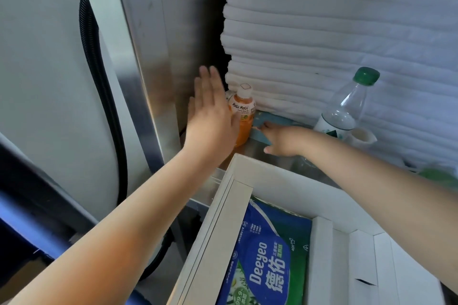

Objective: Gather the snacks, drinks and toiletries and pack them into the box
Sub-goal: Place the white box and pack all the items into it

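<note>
Progress: early. One Deeyeo pack (267, 255) lies in the white box (272, 181), lower centre. The Mogu Mogu bottle (244, 111), centre, and the green-capped clear bottle (347, 109), right, stand unpacked on the counter.

Left hand (210, 111): grip wide, fingers straight, flat beside the Mogu Mogu bottle.

Right hand (280, 140): touches a flat blue item (260, 135); whether the grip has closed cannot be told.

Upright juice bottle (244, 106), apparent wipes pack (267, 255) boxed
</note>
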Demonstrator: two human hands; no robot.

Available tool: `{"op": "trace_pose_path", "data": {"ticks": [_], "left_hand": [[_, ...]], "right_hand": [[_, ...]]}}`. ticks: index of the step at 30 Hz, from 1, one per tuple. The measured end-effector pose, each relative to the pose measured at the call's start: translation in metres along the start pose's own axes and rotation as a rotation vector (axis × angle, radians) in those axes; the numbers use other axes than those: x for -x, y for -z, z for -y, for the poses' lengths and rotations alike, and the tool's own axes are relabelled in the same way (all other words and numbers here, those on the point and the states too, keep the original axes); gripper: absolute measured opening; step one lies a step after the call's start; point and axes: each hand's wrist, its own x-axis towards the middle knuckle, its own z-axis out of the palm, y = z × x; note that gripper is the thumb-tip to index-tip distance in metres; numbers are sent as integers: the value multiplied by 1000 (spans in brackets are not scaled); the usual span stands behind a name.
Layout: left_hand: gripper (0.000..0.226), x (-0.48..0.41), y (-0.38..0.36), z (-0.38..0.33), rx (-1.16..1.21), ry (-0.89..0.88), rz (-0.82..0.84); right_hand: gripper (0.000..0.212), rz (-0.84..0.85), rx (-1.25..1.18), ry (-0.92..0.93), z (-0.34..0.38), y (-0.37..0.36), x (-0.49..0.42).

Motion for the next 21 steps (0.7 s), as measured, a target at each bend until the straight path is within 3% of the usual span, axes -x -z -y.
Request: {"op": "trace_pose_path", "data": {"ticks": [2,5,7,11,14,17,21], "left_hand": [[72,23,5,-12,21,-189,0],[65,62,4,-17,-98,-363,223],[63,79,-2,-13,-205,-389,317],[63,84,-8,-8,-250,-405,347],[68,83,-13,-6,-272,-417,342],[67,84,-13,-7,-286,-422,333],[65,84,-12,-7,-286,-430,335]], "right_hand": [[65,-10,-12,29,-4,-3,2],[64,-22,-4,47,-8,-9,8],[63,-29,-10,59,-11,-12,14],[57,-27,-48,120,-16,-11,29],[50,-143,-47,105,-17,-7,26],[63,-274,-53,75,-15,-10,12],[79,-134,-25,10,-12,-25,-2]]}}
